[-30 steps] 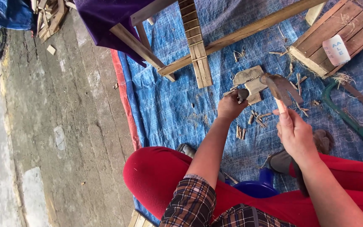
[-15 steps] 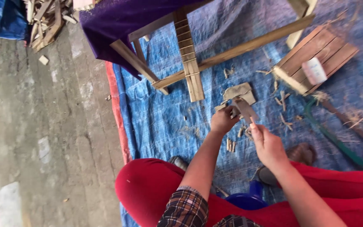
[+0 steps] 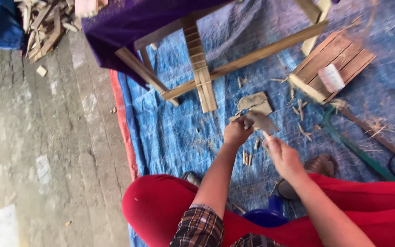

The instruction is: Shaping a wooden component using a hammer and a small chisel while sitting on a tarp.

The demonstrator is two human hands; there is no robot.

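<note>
While the left hand stays clamped on a small, probably stiff wooden piece over the blue woven tarpaulin, the right hand, closed round a handle, holds a grey broad-bladed chopping knife just above it; grip the light wood at its near end, clear of the blade.

2 hands, blurred blade, wood piece, blue tarp
</note>
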